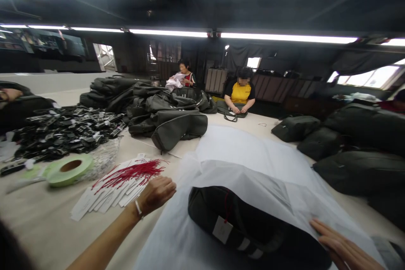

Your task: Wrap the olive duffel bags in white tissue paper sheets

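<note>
A black bag (pixel 265 232) lies on white wrapping sheets (pixel 247 147), its upper side partly covered by a sheet. A white tag (pixel 222 229) hangs from it on a red string. At the bag's right end, my right hand (pixel 343 242) rests with fingers stretched out against the sheet and bag. My left hand (pixel 158 194) is raised left of the bag, its fingers curled together; what they hold, if anything, cannot be made out. Close beside it, white tags with red strings (pixel 136 175) are fanned out on the table.
A pile of black bags (pixel 180 128) lies ahead, more bags (pixel 363 173) on the right. Black straps (pixel 69 128) and a green tape roll (pixel 71 168) are at left. Two people, one in a yellow shirt (pixel 238 93), work across the table (pixel 47 215).
</note>
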A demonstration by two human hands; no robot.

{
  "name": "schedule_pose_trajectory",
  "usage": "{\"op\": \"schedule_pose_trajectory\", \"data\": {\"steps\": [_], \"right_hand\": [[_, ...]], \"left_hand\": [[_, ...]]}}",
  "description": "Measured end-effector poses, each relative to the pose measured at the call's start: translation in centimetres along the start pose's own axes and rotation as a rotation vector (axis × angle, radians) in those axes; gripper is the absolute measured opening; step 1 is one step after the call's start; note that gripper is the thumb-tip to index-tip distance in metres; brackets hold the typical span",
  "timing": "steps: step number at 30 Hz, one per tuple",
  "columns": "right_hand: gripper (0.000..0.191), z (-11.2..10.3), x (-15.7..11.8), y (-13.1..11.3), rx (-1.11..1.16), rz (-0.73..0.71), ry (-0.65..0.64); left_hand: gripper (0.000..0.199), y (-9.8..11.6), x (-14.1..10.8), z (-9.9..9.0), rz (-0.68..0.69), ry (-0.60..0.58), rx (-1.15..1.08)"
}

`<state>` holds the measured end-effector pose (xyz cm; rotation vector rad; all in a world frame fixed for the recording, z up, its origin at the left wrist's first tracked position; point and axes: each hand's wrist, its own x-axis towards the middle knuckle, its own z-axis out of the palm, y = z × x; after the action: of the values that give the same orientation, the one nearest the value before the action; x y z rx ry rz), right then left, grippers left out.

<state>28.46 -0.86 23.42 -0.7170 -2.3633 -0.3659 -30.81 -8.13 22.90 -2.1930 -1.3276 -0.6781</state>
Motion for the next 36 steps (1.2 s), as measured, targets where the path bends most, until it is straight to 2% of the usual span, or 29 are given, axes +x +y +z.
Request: {"op": "schedule_pose_trajectory", "data": {"steps": [2, 4, 6, 8, 10, 13, 14, 16, 18, 21, 24, 26, 29, 31, 33, 34, 36], "right_hand": [[0.033, -1.0, 0.8, -0.6, -0.048, -0.044, -0.067], [0.037, -1.9, 1.5, -1.4, -0.070, 0.071, -0.103], [0.040, -2.6, 2.1, -2.2, -0.049, 0.184, -0.161], [0.035, -3.3, 2.9, -2.5, -0.006, 0.295, -0.185], [0.031, -3.9, 4.4, -2.3, 0.022, 0.429, -0.134], [0.037, -3.8, 7.6, -1.3, 0.055, 0.624, -0.050], [0.039, -3.3, 8.7, -0.9, 0.078, 0.656, -0.056], [0.046, -2.0, 10.2, -0.3, 0.118, 0.646, -0.145], [0.053, -0.4, 10.5, -0.3, 0.116, 0.566, -0.309], [0.059, 1.6, 9.1, -1.2, 0.063, 0.407, -0.506], [0.063, 2.5, 7.4, -2.4, -0.020, 0.287, -0.497], [0.067, 2.7, 6.7, -2.9, -0.071, 0.248, -0.455], [0.069, 2.8, 6.3, -2.7, -0.101, 0.225, -0.427], [0.069, 3.1, 6.2, -2.3, -0.106, 0.212, -0.415], [0.070, 3.4, 6.1, -1.8, -0.107, 0.197, -0.402], [0.070, 3.5, 6.1, -1.7, -0.108, 0.191, -0.397], [0.069, 3.6, 6.0, -1.5, -0.109, 0.188, -0.395]], "left_hand": [[0.020, -1.0, -1.1, -0.2, -0.041, 0.049, -0.058], [0.016, -2.9, -0.4, -0.6, -0.175, 0.125, -0.081], [0.017, -4.6, 2.7, -1.1, -0.262, 0.128, -0.112], [0.027, -5.0, 8.1, -1.5, -0.237, 0.093, -0.184], [0.041, -3.8, 14.5, -1.3, -0.106, 0.008, -0.235], [0.055, 0.1, 22.9, 0.8, 0.081, -0.259, -0.309], [0.057, 1.7, 24.8, 1.9, 0.116, -0.367, -0.335], [0.058, 5.1, 26.6, 4.3, 0.190, -0.490, -0.374], [0.059, 8.1, 26.0, 6.4, 0.256, -0.574, -0.413], [0.064, 11.1, 22.5, 8.2, 0.334, -0.638, -0.463], [0.062, 12.5, 19.4, 8.6, 0.338, -0.572, -0.466], [0.062, 12.8, 18.6, 8.4, 0.313, -0.529, -0.463], [0.065, 12.2, 19.2, 8.0, 0.261, -0.550, -0.527], [0.065, 10.7, 19.8, 7.8, 0.089, -0.578, -0.532], [0.065, 8.5, 19.9, 7.9, -0.153, -0.607, -0.475], [0.067, 7.2, 19.5, 8.0, -0.258, -0.630, -0.444], [0.072, 4.9, 17.8, 8.2, -0.379, -0.698, -0.425]]}}
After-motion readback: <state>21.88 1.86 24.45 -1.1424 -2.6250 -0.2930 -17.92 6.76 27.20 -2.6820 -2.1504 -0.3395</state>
